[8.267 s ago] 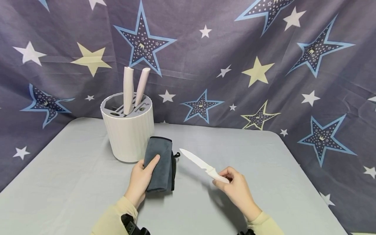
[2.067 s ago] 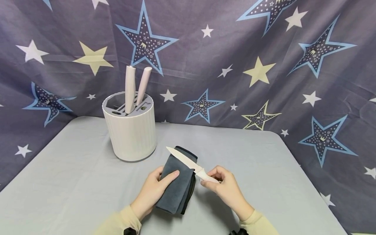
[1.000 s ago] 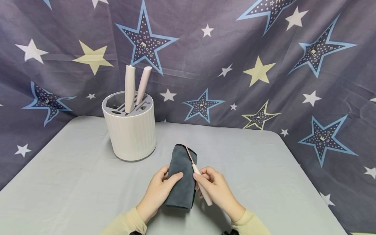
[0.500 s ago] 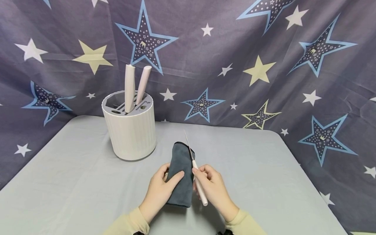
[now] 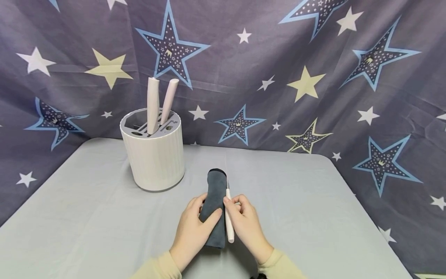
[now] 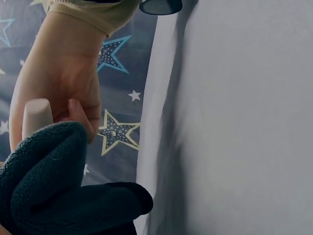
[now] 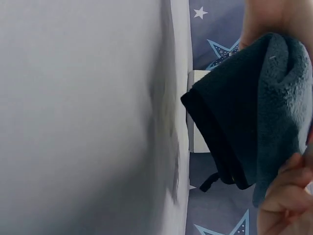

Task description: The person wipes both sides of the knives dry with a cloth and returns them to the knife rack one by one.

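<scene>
My left hand (image 5: 191, 228) grips a folded dark blue-grey cloth (image 5: 216, 188), thumb on top. My right hand (image 5: 245, 223) pinches the white handle of a knife (image 5: 229, 224) at the cloth's right side. The blade points away from me and appears as a thin line, edge-on, along the cloth's right edge; whether a fold wraps it is unclear. In the left wrist view, the handle's end (image 6: 37, 115) shows above the folded cloth (image 6: 46, 191), before the right palm. The cloth's black-trimmed edge and loop hang down in the right wrist view, near my right fingers (image 7: 288, 191).
A white ribbed knife block (image 5: 153, 162) stands at the back left, with two pale-handled knives (image 5: 152, 106) upright in its grey slotted top. The table (image 5: 296, 201) has a light grey cover. Behind it hangs a dark curtain (image 5: 223, 66) with stars.
The left hand has carried the cloth rightward, away from the knife block. The right hand has moved left, bringing the knife against the cloth, and has turned the blade from flat to edge-on.
</scene>
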A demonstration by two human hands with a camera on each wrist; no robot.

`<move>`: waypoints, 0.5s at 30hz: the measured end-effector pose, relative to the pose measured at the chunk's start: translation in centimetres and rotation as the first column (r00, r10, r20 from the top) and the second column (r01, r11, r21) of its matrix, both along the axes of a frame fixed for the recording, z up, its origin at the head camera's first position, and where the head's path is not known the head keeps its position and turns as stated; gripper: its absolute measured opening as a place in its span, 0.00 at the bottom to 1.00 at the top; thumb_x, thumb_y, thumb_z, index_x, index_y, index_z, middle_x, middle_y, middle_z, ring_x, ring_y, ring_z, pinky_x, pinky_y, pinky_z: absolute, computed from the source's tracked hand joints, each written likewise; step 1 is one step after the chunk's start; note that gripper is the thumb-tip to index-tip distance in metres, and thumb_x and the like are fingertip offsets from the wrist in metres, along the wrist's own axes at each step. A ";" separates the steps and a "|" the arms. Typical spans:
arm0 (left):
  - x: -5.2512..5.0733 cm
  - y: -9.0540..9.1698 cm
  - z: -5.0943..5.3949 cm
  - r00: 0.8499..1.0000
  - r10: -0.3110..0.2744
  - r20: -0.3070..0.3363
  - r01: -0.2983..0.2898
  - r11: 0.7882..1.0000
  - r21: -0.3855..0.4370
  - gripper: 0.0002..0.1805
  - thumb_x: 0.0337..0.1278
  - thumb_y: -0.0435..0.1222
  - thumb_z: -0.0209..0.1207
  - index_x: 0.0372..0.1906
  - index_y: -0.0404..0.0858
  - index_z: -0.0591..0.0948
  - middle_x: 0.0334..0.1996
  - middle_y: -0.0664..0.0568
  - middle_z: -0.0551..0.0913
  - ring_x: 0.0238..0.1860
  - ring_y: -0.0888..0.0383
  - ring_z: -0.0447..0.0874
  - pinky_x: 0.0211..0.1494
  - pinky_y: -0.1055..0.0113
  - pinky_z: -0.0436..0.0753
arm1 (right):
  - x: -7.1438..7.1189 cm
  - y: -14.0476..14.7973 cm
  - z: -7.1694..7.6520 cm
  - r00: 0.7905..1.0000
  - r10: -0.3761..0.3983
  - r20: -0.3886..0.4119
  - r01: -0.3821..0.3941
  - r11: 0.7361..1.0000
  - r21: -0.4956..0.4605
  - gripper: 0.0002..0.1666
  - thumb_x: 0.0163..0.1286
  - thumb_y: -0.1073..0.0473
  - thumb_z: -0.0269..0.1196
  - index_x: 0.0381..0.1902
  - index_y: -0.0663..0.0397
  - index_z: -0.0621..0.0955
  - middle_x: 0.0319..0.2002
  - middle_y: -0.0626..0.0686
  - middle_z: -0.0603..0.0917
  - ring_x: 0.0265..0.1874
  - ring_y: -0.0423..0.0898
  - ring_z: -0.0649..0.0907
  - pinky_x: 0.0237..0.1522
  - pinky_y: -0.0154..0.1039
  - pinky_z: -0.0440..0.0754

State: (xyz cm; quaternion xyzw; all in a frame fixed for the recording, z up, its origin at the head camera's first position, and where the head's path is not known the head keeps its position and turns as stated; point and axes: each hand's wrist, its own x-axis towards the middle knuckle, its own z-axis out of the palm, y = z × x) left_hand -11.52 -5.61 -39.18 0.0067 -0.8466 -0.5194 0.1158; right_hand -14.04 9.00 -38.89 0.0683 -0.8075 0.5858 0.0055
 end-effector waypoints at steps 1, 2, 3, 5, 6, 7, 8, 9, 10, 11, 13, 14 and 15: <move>0.1 0.1 0.1 1.000 -0.003 -0.014 0.002 1.000 -0.009 0.29 0.60 0.47 0.64 0.63 0.38 0.77 0.54 0.48 0.81 0.46 0.56 0.80 0.47 0.60 0.77 | 0.0 0.0 0.0 1.000 0.003 -0.002 -0.003 1.000 0.005 0.19 0.75 0.48 0.57 0.37 0.61 0.75 0.14 0.47 0.72 0.13 0.37 0.70 0.18 0.31 0.67; 0.1 0.1 0.1 1.000 -0.006 -0.025 0.006 1.000 -0.015 0.29 0.60 0.46 0.64 0.63 0.38 0.77 0.55 0.48 0.81 0.47 0.56 0.80 0.47 0.59 0.78 | 0.0 -0.1 0.0 1.000 0.004 -0.004 -0.004 1.000 0.009 0.20 0.76 0.47 0.56 0.37 0.61 0.74 0.14 0.47 0.72 0.13 0.37 0.70 0.18 0.31 0.67; 0.2 0.2 0.2 0.999 -0.009 -0.032 0.008 1.000 -0.021 0.28 0.59 0.46 0.63 0.63 0.38 0.77 0.55 0.49 0.81 0.47 0.56 0.80 0.47 0.59 0.77 | 0.0 -0.1 -0.1 1.000 0.002 -0.005 -0.002 1.000 0.013 0.20 0.76 0.47 0.55 0.37 0.61 0.74 0.15 0.47 0.73 0.13 0.37 0.70 0.18 0.31 0.67; 0.3 0.3 0.4 0.999 -0.014 -0.041 0.013 1.000 -0.023 0.29 0.59 0.45 0.63 0.63 0.37 0.77 0.55 0.49 0.81 0.47 0.56 0.80 0.47 0.59 0.78 | 0.0 -0.2 -0.1 1.000 -0.006 -0.004 0.006 1.000 0.020 0.20 0.77 0.47 0.54 0.38 0.61 0.74 0.15 0.48 0.74 0.13 0.39 0.71 0.19 0.32 0.69; 0.4 0.3 0.4 0.999 -0.013 -0.045 0.012 1.000 -0.023 0.29 0.59 0.45 0.64 0.63 0.37 0.77 0.55 0.49 0.81 0.46 0.56 0.81 0.47 0.59 0.78 | 0.0 -0.2 -0.1 1.000 -0.014 -0.006 0.014 1.000 0.024 0.20 0.77 0.47 0.54 0.38 0.60 0.74 0.15 0.48 0.74 0.14 0.39 0.72 0.19 0.32 0.69; 0.4 0.3 0.5 0.999 -0.012 -0.049 0.011 1.000 -0.025 0.29 0.59 0.45 0.64 0.63 0.37 0.77 0.55 0.48 0.81 0.46 0.56 0.81 0.47 0.59 0.78 | 0.0 -0.2 0.0 1.000 -0.021 -0.007 0.022 0.999 0.025 0.21 0.77 0.46 0.53 0.38 0.60 0.74 0.16 0.48 0.74 0.14 0.40 0.73 0.20 0.33 0.70; 0.5 0.4 0.6 0.999 -0.010 -0.053 0.009 1.000 -0.026 0.29 0.59 0.44 0.64 0.63 0.37 0.77 0.55 0.48 0.81 0.46 0.56 0.81 0.47 0.58 0.78 | -0.1 -0.3 0.0 1.000 -0.030 -0.010 0.030 0.999 0.026 0.21 0.77 0.46 0.53 0.38 0.60 0.74 0.16 0.48 0.75 0.15 0.40 0.73 0.20 0.33 0.71; 0.6 0.4 0.6 0.998 -0.008 -0.057 0.006 1.000 -0.028 0.29 0.59 0.44 0.64 0.63 0.37 0.77 0.55 0.48 0.81 0.46 0.56 0.81 0.47 0.58 0.78 | -0.1 -0.3 0.0 0.999 -0.040 -0.013 0.040 0.999 0.028 0.21 0.77 0.46 0.53 0.38 0.60 0.75 0.16 0.48 0.75 0.15 0.41 0.73 0.20 0.33 0.71; 0.6 0.5 0.7 0.998 -0.005 -0.062 0.003 1.000 -0.031 0.28 0.58 0.44 0.64 0.63 0.37 0.77 0.56 0.48 0.81 0.46 0.56 0.81 0.47 0.58 0.78 | -0.1 -0.4 0.0 0.999 -0.047 -0.014 0.048 0.998 0.028 0.21 0.77 0.45 0.52 0.38 0.60 0.75 0.16 0.48 0.75 0.15 0.41 0.73 0.20 0.33 0.71; 0.6 0.5 0.7 0.998 0.000 -0.067 -0.002 0.999 -0.034 0.28 0.58 0.44 0.64 0.63 0.37 0.78 0.55 0.48 0.81 0.46 0.56 0.81 0.47 0.58 0.78 | -0.2 -0.4 0.0 0.998 -0.055 -0.016 0.055 0.998 0.028 0.21 0.78 0.45 0.52 0.38 0.60 0.74 0.16 0.48 0.74 0.15 0.41 0.73 0.20 0.33 0.71; 0.7 0.5 0.7 0.997 0.005 -0.079 -0.008 0.999 -0.036 0.28 0.58 0.44 0.64 0.62 0.38 0.78 0.55 0.49 0.81 0.46 0.56 0.82 0.47 0.58 0.78 | -0.3 -0.5 0.0 0.998 -0.067 -0.020 0.067 0.997 0.026 0.21 0.78 0.45 0.52 0.37 0.60 0.74 0.16 0.48 0.74 0.15 0.41 0.73 0.20 0.34 0.71; 0.8 0.6 0.7 0.996 0.006 -0.084 -0.009 0.999 -0.035 0.27 0.58 0.44 0.64 0.62 0.39 0.78 0.55 0.49 0.82 0.45 0.56 0.82 0.47 0.58 0.78 | -0.3 -0.6 0.0 0.997 -0.073 -0.023 0.074 0.997 0.027 0.21 0.78 0.46 0.51 0.37 0.60 0.74 0.16 0.48 0.74 0.15 0.41 0.73 0.20 0.34 0.71; 0.8 0.6 0.7 0.996 0.007 -0.089 -0.010 0.999 -0.034 0.27 0.58 0.44 0.64 0.62 0.39 0.78 0.54 0.50 0.82 0.45 0.57 0.82 0.47 0.59 0.78 | -0.3 -0.6 0.0 0.997 -0.077 -0.023 0.078 0.997 0.028 0.21 0.78 0.46 0.51 0.37 0.60 0.74 0.16 0.47 0.73 0.14 0.41 0.72 0.19 0.33 0.71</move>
